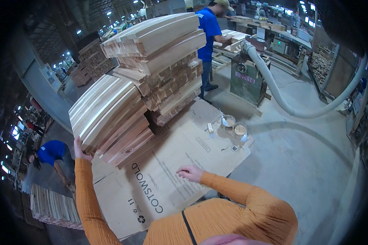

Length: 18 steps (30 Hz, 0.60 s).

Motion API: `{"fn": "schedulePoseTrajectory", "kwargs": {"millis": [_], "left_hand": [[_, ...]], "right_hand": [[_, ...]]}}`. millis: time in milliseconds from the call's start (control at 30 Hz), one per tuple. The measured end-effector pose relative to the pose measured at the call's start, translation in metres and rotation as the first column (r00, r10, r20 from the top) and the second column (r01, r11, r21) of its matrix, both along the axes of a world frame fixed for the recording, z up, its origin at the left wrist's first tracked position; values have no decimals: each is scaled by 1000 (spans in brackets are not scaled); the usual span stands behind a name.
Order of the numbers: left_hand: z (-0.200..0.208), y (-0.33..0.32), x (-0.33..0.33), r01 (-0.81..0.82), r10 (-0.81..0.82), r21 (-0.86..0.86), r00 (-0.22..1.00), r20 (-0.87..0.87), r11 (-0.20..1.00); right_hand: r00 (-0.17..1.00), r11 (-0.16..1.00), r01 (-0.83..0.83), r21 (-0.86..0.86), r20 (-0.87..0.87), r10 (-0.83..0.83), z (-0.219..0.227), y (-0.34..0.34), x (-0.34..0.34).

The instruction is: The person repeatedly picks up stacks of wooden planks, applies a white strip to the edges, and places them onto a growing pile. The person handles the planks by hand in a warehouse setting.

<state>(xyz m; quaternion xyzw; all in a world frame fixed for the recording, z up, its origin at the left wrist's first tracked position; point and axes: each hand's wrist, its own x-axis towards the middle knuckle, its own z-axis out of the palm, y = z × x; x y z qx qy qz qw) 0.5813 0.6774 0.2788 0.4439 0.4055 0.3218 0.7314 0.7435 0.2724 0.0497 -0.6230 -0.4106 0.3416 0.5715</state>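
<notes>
A stack of curved wooden slats [106, 108] lies on a flattened cardboard sheet [180, 157], close to its left edge. My left hand [81, 150] grips the near left end of this stack, fingers along the outer side and thumb toward the front. Which single slat it holds is hidden. Over the middle of the cardboard is my right hand [191, 173], its fingers loosely bent and nothing visible in them. Behind the slats rises a taller pile of wooden pieces [171, 81], with long curved boards across its top.
Two round tubs of paste [240, 130], white spoons and a small pale block [210, 128] sit at the cardboard's right. Beyond stands a green machine [247, 81] with a thick grey hose [278, 100]. Co-workers in blue work behind [208, 34] and at left [51, 153], beside stacked slats [55, 204].
</notes>
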Motion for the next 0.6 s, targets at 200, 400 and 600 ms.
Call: {"fn": "schedulePoseTrajectory", "kwargs": {"millis": [200,400,600], "left_hand": [[2,-68,-63,169,-167,38,985,-47,985],[-4,-117,-134,-140,142,-27,988,68,990],[-20,-68,-137,54,-37,-84,981,193,995]], "right_hand": [[985,992,2,122,-173,19,29,53,64],[700,994,-37,103,-707,99,125,137,134],[676,955,-271,120,-682,277,168,214,155]]}}
